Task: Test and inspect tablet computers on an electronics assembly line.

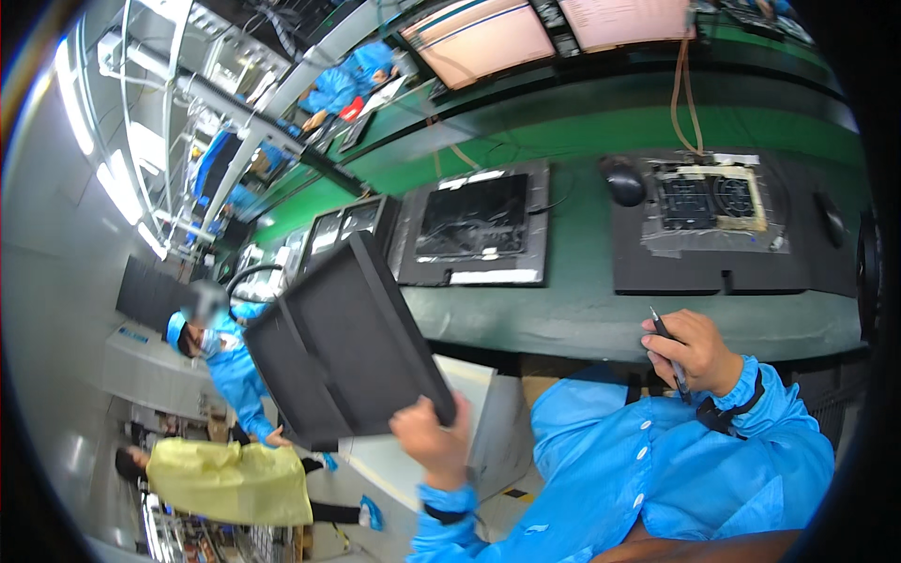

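My left hand grips a corner of a black rectangular tray with raised edges and a divider rib. The tray is held tilted in the air, off the left front of the green bench. In my right hand is a pen, dark with a silver tip, its point up and to the left. That hand hovers by the front edge of the bench, in front of a black fixture board.
The green bench carries a second black fixture with a dark panel and a black mouse. Monitors stand behind. At left are a person in blue and another in yellow. A white cabinet stands below the tray.
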Demonstrator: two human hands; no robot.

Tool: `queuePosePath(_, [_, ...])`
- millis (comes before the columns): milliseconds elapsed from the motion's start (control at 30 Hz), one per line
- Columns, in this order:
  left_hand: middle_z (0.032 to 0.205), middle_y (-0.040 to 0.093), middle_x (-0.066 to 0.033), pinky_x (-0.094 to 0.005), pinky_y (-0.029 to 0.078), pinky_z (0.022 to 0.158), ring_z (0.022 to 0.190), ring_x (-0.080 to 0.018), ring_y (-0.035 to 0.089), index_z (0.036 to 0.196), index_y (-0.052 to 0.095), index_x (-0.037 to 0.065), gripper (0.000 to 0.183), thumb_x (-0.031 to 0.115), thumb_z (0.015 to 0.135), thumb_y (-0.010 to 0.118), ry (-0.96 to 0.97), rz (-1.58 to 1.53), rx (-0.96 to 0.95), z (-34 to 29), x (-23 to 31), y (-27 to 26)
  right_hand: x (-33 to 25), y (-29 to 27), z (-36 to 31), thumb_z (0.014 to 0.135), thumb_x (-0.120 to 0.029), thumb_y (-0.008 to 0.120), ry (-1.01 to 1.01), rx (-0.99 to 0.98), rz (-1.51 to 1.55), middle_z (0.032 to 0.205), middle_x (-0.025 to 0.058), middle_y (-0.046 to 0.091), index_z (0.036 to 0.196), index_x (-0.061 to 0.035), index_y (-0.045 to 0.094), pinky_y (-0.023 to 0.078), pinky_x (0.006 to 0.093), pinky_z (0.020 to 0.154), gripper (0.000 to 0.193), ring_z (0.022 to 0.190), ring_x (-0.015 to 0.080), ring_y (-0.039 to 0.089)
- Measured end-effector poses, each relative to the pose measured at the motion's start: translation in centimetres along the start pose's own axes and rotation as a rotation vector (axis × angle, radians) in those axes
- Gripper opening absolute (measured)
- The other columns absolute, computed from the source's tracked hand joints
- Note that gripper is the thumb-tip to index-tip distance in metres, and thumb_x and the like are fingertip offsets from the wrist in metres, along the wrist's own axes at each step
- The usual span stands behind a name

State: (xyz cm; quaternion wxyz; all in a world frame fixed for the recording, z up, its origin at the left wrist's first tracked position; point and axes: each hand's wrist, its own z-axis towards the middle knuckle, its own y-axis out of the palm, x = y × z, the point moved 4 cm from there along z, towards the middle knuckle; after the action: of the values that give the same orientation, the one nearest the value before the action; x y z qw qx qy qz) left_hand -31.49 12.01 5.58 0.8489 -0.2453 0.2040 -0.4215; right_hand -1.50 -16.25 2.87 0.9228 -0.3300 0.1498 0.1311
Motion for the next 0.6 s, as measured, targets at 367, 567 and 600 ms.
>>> queuePosePath(367, [0.12,0.07,-0.0235,-0.0638,0.039,0.117,0.127,-0.045,0.06,0.13,0.067,-0.002,0.065,0.036,0.084,0.094,-0.566,-0.132,-0.707,-15.0,0.5,9.5,-0.2,3.2,-0.4,0.079,0.0,0.083,0.034,-0.17,0.049,0.114,0.0165,0.077,0.118,-0.0076,0.072,0.059,0.0447,0.072,0.042,0.09,0.0358,0.075])
queuePosePath(567, [0.164,0.047,-0.0353,-0.0766,0.028,0.124,0.159,-0.0546,0.036,0.153,0.059,-0.006,0.076,0.038,0.096,0.082,-0.46,-0.104,-0.838,-15.7,-1.8,10.4,-0.5,3.5,-0.4,0.08,0.001,0.083,0.072,-0.106,-0.022,0.114,0.0183,0.076,0.117,-0.0054,0.072,0.059,0.0466,0.073,0.039,0.09,0.0375,0.075])
queuePosePath(600, [0.165,0.046,-0.0356,-0.0762,0.028,0.124,0.159,-0.0547,0.036,0.153,0.058,-0.006,0.075,0.038,0.097,0.08,-0.422,-0.096,-0.887,-15.7,-2.1,11.3,-0.6,3.6,-0.3,0.08,0.001,0.083,0.079,-0.09,-0.02,0.114,0.0183,0.076,0.116,-0.0053,0.072,0.059,0.0468,0.073,0.038,0.09,0.0376,0.075])
